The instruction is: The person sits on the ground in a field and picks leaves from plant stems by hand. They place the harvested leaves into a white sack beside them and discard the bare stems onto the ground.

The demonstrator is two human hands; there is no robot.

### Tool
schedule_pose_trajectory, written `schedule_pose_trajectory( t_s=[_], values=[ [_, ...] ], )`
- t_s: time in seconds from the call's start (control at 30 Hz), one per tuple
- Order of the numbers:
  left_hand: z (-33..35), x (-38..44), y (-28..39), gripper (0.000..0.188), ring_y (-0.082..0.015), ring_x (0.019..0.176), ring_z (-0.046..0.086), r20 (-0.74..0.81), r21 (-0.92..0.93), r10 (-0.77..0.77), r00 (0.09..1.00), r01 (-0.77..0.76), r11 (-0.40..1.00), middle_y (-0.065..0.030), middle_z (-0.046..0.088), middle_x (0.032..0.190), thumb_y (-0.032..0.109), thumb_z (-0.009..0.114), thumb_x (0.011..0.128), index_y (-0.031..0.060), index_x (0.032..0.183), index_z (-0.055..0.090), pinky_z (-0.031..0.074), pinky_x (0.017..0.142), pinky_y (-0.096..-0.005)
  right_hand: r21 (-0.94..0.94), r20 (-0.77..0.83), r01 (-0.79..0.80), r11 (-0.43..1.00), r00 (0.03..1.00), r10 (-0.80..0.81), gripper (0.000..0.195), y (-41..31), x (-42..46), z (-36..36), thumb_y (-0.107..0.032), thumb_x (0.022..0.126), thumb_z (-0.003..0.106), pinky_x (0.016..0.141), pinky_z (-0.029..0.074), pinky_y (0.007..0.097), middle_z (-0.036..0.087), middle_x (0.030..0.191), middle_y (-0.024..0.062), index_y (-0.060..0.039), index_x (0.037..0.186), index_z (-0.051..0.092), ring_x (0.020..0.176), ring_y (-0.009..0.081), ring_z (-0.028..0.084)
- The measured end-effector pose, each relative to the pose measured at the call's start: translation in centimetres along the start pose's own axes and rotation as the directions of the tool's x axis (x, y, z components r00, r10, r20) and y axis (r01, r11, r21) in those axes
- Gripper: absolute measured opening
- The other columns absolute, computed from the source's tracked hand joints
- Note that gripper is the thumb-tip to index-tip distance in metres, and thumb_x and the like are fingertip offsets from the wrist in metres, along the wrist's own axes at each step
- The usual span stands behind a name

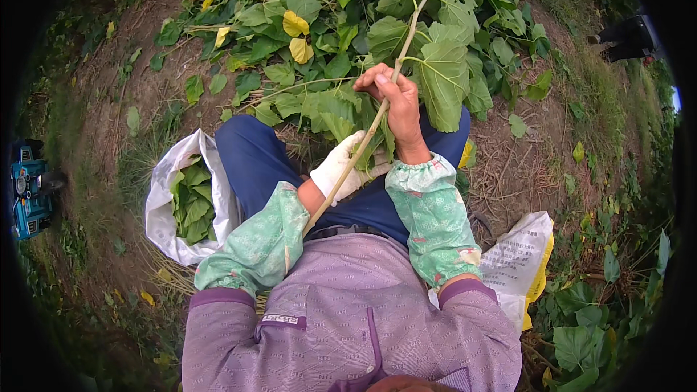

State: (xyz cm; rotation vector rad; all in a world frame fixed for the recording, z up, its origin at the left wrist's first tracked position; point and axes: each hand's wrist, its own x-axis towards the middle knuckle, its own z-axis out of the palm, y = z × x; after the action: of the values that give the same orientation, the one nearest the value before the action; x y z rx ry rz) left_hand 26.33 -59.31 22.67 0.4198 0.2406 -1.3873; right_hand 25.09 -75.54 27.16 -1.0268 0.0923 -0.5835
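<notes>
A leafy branch [409, 38], which looks like mulberry, slants across my lap. Its lower stem is bare, and large green leaves [444, 73] hang from its upper part. My right hand [396, 99], bare, grips the stem about midway. Below it, my left hand [344, 167] wears a white glove and is curled around a bunch of loose green leaves [372, 153], beside the bare stem. Some of the gloved fingers are hidden by leaves and stem. By my left knee stands an open white woven sack [163, 212] with picked leaves [194, 201] inside.
A heap of cut leafy branches [305, 60] lies before my knees. At my right is a white and yellow printed sack [512, 261]. A teal vehicle [30, 193] stands far left. Dark-trousered legs of another person [626, 38] show far right. Green plants [582, 337] grow lower right.
</notes>
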Motion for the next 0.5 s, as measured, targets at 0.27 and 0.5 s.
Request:
schedule_pose_trajectory(
  t_s=[0.27,0.5],
  values=[
    [-3.4,2.2,5.8,0.028,-0.0249,0.093,0.069,-0.187,0.535,0.483,0.855,-0.324,0.780,-0.0140,0.070,0.104,0.020,0.060,0.100,-0.0001,0.119,0.065,0.057,0.084,-0.0397,-0.530,0.134,0.033,0.847,0.990,0.045,0.019,2.1,-2.3,1.7,-0.014,0.091,0.065,0.075,0.048,0.0322,0.063,0.091,0.0087,0.0042,0.089,0.063,0.080,0.0182,0.060],
    [-2.2,1.2,6.8,0.026,-0.0235,0.115,0.063,-0.213,-0.099,0.383,0.899,-0.410,0.907,-0.0099,0.066,0.124,0.010,0.057,0.101,0.0025,0.126,0.061,0.050,0.104,-0.0392,-0.713,0.058,0.086,0.696,0.996,-0.063,0.020,3.8,-2.8,2.4,-0.010,0.090,0.064,0.079,0.049,0.0359,0.065,0.095,0.0139,0.0069,0.099,0.065,0.084,0.0259,0.062]
  ],
)
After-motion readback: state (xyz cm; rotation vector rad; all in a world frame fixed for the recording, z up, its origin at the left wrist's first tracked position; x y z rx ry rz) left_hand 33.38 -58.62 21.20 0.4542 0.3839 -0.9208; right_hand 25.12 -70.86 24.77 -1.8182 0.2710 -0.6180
